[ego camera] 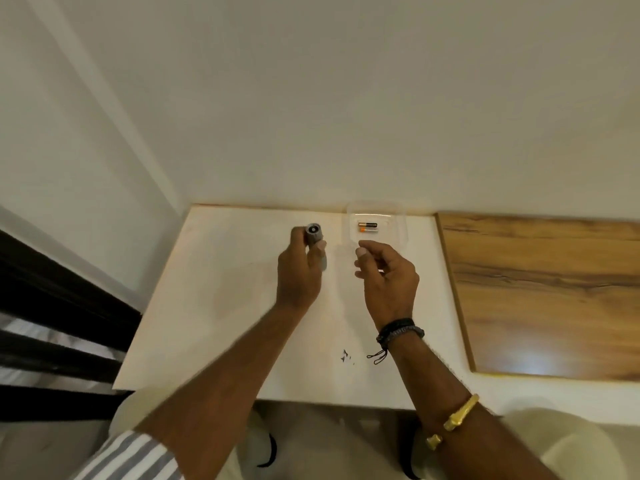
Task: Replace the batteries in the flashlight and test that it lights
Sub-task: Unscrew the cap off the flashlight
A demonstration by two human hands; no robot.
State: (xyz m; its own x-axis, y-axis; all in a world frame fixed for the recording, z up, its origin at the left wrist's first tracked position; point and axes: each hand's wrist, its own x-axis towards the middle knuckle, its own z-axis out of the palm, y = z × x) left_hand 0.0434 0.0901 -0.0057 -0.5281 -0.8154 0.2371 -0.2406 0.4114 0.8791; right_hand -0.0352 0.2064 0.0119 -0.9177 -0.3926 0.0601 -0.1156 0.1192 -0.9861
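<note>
Handling: small grey cylindrical flashlight (313,233). It is rigid and looks like metal, and I judge it light enough for one hand. The barrel is smooth and probably slippery, so the best hold is round the mid-barrel with the end left free for the batteries. Its round end faces up toward the camera. Whether a cap sits on that end cannot be told, as it is too small and blurred.

Position: the flashlight is held over the white table (225,306), toward the far edge, at about 12 o'clock from the table's middle.

Left hand (300,271): fingers and thumb are wrapped round the lower barrel in a closed grip, with the flashlight roughly upright.

Batteries: these lie in a shallow clear plastic tray (394,227) at 3 o'clock from the flashlight. A slim black-and-gold battery (367,224) lies flat, and a pale orange-ended battery (367,230) lies just beside it at 6 o'clock, parallel to it. They are small, hard and round — likely to roll or squirt out of a loose pinch. They are best taken at mid-length between thumb and forefinger.

Right hand (389,275): it hovers at 6 o'clock from the tray, near its front wall, with fingers loosely curled and thumb forward. Whether it pinches anything — cannot tell.
</note>
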